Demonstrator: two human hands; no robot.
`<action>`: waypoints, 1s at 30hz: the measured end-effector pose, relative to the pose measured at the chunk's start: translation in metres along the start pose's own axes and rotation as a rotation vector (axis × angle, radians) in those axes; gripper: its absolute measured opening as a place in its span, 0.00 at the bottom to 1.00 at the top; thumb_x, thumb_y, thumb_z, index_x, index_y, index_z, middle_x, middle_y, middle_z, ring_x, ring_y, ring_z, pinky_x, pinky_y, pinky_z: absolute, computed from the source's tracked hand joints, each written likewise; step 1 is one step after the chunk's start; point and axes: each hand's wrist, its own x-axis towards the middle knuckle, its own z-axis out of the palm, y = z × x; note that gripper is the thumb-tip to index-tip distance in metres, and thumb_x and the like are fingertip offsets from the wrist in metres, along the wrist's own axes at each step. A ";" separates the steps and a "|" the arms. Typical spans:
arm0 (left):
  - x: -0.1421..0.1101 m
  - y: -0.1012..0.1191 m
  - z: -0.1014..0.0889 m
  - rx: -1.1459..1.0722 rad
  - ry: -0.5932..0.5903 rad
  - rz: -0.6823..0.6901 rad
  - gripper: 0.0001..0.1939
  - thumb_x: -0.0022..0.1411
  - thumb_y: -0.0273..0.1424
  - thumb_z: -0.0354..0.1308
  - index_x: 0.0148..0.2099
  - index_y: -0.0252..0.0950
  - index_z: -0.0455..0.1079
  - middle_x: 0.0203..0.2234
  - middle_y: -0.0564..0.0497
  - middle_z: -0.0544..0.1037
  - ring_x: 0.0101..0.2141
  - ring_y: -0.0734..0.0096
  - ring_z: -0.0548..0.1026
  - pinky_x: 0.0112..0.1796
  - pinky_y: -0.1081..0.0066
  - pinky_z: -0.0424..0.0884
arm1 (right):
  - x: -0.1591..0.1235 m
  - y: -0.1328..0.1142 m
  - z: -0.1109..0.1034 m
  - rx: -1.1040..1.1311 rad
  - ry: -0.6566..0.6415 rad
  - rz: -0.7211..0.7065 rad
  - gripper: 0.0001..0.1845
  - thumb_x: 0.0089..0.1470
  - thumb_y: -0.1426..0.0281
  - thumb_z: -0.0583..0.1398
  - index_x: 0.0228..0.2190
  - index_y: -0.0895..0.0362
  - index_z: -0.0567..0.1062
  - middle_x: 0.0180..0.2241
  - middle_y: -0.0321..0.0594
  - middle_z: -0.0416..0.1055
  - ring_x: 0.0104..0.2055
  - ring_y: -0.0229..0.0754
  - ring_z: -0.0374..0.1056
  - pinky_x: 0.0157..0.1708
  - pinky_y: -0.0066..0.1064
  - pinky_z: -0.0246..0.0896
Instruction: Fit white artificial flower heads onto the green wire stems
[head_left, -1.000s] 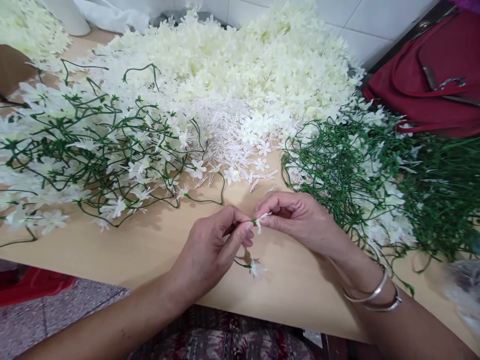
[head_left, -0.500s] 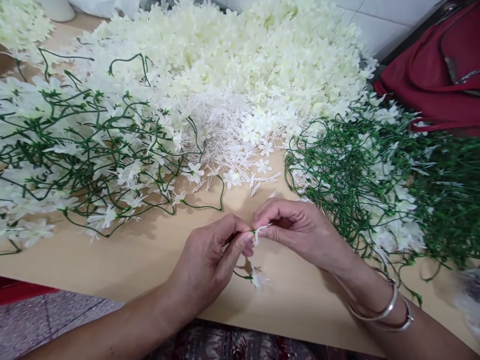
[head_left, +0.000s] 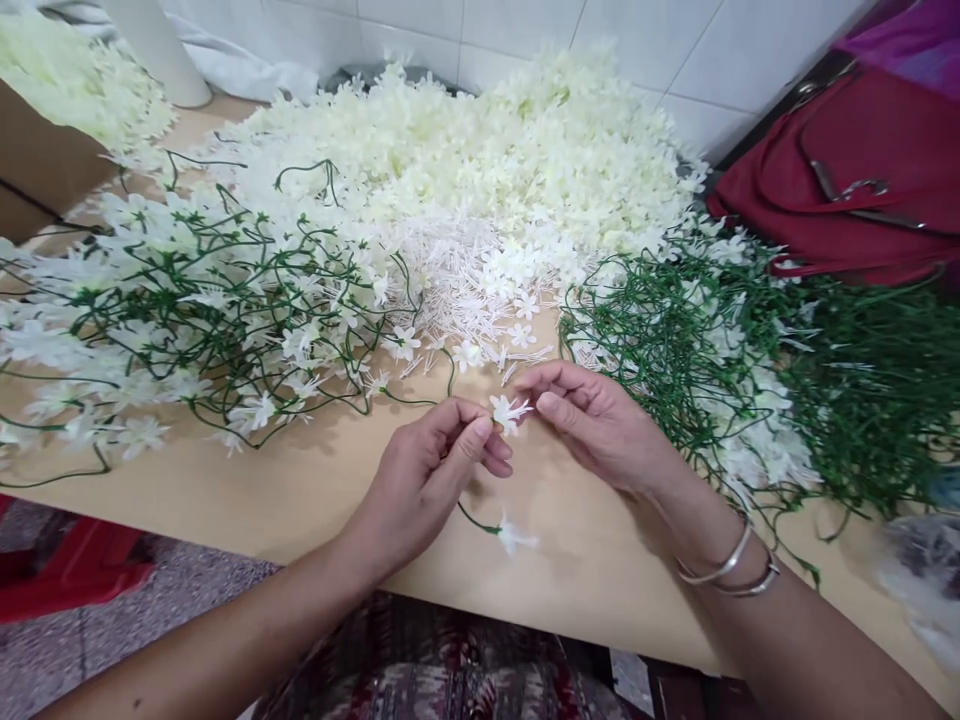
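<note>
Between the thumb and forefinger of my left hand [head_left: 439, 470] is pinched the green stem of an artificial flower, with its white bloom [head_left: 508, 412] pointing to the right. A second white bloom [head_left: 516, 535] hangs below the hand on a green stem. My right hand [head_left: 600, 425] is just right of the upper bloom, thumb and fingers apart, palm turned towards it. Beyond the hands lie loose white petal blossoms [head_left: 521, 335] and a heap of thin white stamen sticks [head_left: 457, 285].
Stemmed white flowers [head_left: 217, 310] are piled on the left. Bare green stems [head_left: 645, 310] lie on the right, with more stems [head_left: 870, 390] beyond. Loose cream blossoms [head_left: 480, 150] are heaped at the back. A red bag [head_left: 832, 190] stands back right, a red stool [head_left: 82, 565] below left.
My right fingers have parted from the bloom and drawn back slightly. The bloom in my left hand now shows clearly. The whole view has shifted a little.
</note>
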 end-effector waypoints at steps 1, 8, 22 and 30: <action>0.000 0.000 0.000 -0.032 0.003 -0.014 0.13 0.76 0.38 0.52 0.41 0.36 0.71 0.35 0.50 0.83 0.36 0.70 0.82 0.41 0.70 0.76 | 0.000 0.001 -0.001 0.016 0.000 -0.010 0.14 0.60 0.59 0.68 0.44 0.53 0.80 0.36 0.38 0.80 0.40 0.38 0.75 0.46 0.32 0.70; 0.003 0.003 -0.001 -0.135 0.012 -0.051 0.13 0.75 0.38 0.54 0.40 0.35 0.70 0.35 0.51 0.81 0.33 0.74 0.82 0.40 0.72 0.74 | -0.001 0.001 0.003 0.023 0.012 -0.073 0.11 0.62 0.61 0.68 0.45 0.50 0.80 0.39 0.37 0.80 0.41 0.38 0.76 0.48 0.33 0.72; 0.005 0.003 -0.001 -0.120 0.020 -0.040 0.11 0.75 0.37 0.55 0.40 0.36 0.70 0.29 0.52 0.81 0.32 0.71 0.82 0.39 0.71 0.76 | -0.007 -0.005 0.013 -0.595 0.023 -0.563 0.11 0.60 0.76 0.67 0.44 0.51 0.82 0.50 0.45 0.76 0.53 0.43 0.75 0.54 0.36 0.74; 0.012 0.012 -0.024 0.031 0.518 0.371 0.04 0.73 0.31 0.59 0.48 0.40 0.74 0.34 0.54 0.80 0.36 0.71 0.81 0.40 0.69 0.80 | -0.005 0.000 0.008 -0.515 0.212 -0.468 0.06 0.61 0.75 0.66 0.39 0.52 0.80 0.44 0.44 0.77 0.50 0.45 0.75 0.54 0.42 0.71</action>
